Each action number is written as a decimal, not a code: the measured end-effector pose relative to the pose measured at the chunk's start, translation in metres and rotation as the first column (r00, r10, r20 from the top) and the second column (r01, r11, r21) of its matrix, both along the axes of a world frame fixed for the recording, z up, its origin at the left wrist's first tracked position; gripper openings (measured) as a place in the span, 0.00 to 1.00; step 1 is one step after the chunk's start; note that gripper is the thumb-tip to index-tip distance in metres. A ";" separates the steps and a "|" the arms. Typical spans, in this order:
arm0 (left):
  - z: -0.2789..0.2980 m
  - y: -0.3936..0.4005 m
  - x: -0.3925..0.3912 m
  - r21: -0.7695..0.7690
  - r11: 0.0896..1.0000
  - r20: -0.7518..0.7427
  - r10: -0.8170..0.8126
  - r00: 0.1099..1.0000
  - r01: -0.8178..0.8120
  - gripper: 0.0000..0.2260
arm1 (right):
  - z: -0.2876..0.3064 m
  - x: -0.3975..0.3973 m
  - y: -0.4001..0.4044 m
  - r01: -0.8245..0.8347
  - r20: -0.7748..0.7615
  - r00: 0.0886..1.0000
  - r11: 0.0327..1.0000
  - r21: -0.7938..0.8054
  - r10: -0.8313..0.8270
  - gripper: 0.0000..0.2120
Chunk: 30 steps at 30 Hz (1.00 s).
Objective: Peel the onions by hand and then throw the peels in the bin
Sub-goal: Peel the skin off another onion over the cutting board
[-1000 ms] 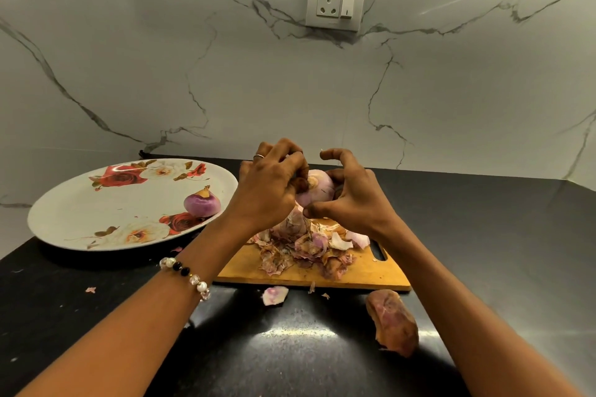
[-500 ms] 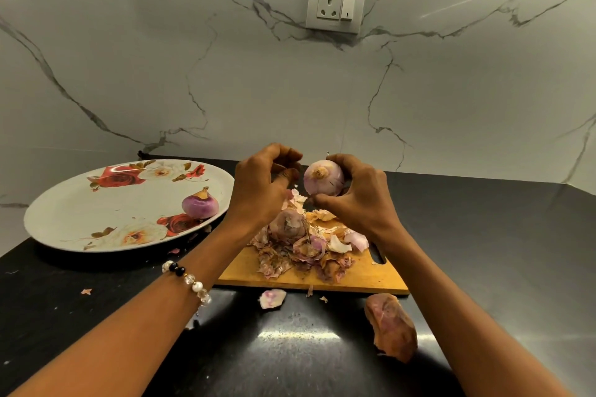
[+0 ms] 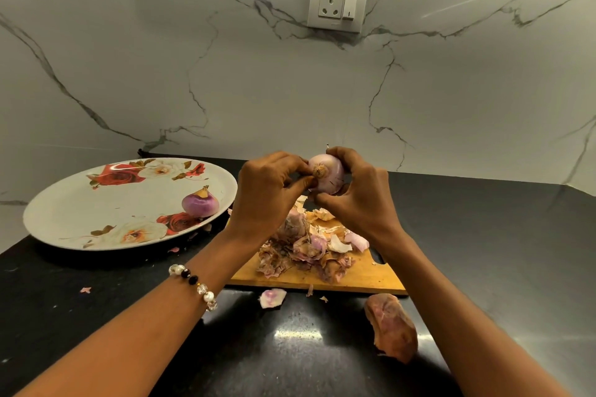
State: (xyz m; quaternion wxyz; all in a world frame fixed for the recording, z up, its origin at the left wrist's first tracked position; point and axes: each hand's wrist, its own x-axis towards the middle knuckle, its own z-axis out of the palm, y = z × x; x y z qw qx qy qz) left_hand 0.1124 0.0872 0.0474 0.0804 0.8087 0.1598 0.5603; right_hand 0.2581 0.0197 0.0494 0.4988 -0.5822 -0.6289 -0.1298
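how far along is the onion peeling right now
Done: one peeled onion sits on the floral plate. In hand: the right hand holds another onion while the left hand picks at its root end. Left: peels heaped on the cutting board await the bin.

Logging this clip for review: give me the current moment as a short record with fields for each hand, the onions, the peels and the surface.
left hand: pinches at the root end of the held onion
right hand: grips the held onion above the board
plate: one peeled onion
peels: heaped on the board; a few on the counter
bin: not in view
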 end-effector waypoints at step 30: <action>-0.004 0.000 0.005 -0.011 0.997 0.024 0.074 0.997 -0.074 0.12 | 0.000 -0.001 0.000 -0.019 -0.066 0.998 1.000 -0.019 0.017 0.30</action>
